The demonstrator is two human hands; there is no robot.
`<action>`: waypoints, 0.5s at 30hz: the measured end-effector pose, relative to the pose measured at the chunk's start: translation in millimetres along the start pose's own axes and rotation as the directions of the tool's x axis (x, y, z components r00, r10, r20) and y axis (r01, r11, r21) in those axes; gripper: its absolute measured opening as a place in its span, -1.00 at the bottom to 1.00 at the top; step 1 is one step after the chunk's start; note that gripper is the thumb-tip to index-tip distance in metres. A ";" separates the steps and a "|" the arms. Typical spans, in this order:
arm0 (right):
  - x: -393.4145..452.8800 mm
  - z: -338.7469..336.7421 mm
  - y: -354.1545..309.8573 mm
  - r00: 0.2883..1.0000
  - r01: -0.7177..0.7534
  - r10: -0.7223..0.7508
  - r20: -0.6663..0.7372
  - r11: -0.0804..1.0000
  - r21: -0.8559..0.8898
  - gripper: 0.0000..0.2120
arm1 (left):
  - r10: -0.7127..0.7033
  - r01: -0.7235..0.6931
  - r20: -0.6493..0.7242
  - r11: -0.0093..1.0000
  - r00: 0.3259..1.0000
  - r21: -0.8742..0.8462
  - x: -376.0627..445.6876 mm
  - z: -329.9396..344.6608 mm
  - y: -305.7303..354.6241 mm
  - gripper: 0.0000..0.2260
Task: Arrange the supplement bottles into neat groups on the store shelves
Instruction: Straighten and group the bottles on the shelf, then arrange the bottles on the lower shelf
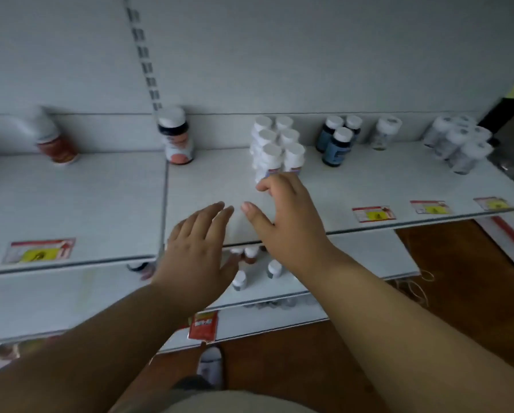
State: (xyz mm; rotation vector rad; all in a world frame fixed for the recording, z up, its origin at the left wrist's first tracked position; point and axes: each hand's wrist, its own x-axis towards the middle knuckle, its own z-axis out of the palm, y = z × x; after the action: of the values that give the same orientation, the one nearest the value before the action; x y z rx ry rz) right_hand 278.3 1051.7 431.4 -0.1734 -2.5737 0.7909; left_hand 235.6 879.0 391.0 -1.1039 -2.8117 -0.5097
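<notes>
Several white bottles (275, 144) stand in a tight two-row block on the white shelf (214, 180). My right hand (282, 216) is open just in front of that block, fingertips at or very near the nearest bottles. My left hand (199, 245) hovers open over the shelf's front edge and holds nothing. Left of the block a dark bottle sits stacked on an orange-labelled bottle (176, 135). To the right stand three dark blue bottles (337, 141), a clear bottle (385, 132) and a cluster of clear bottles (461, 141).
A red-labelled bottle (54, 138) leans on the left shelf section. Price tags (373, 214) line the shelf front. Several small bottles (251, 269) stand on the lower shelf beneath my hands. A person's leg (500, 114) shows at the far right, and below lies brown floor.
</notes>
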 end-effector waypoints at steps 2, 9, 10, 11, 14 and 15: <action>-18.4 14.2 -19.9 0.998 0.026 -0.030 0.057 0.997 0.071 -0.68 | -0.066 0.067 -0.039 0.998 0.997 0.021 -36.4 -7.7 -9.7 -0.38; -99.1 59.7 -89.3 0.983 0.034 -0.073 0.167 0.974 0.223 -0.76 | -0.258 0.257 0.009 0.965 0.966 0.048 -164.3 -25.8 -34.5 -0.38; -107.4 65.2 -98.5 0.981 0.048 -0.088 0.175 0.974 0.222 -0.76 | -0.258 0.257 0.004 0.965 0.966 0.048 -178.3 -28.0 -40.4 -0.39; -113.4 71.1 -107.3 0.977 0.050 -0.091 0.191 0.977 0.209 -0.76 | -0.259 0.259 -0.001 0.965 0.966 0.052 -189.6 -30.6 -47.5 -0.39; -124.3 94.7 -131.2 0.965 0.000 -0.041 0.257 0.987 0.159 -0.75 | -0.251 0.248 0.043 0.967 0.967 0.062 -216.0 -33.6 -82.3 -0.38; -127.7 104.9 -139.7 0.968 -0.009 -0.030 0.250 0.988 0.153 -0.75 | -0.226 0.221 0.061 0.973 0.972 0.073 -222.6 -35.2 -96.2 -0.38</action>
State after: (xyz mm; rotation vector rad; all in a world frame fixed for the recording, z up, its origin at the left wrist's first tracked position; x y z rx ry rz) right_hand 347.2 852.0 384.4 -0.0112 -2.7299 1.0630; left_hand 333.3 657.2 355.0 -0.8123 -3.0081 -0.3988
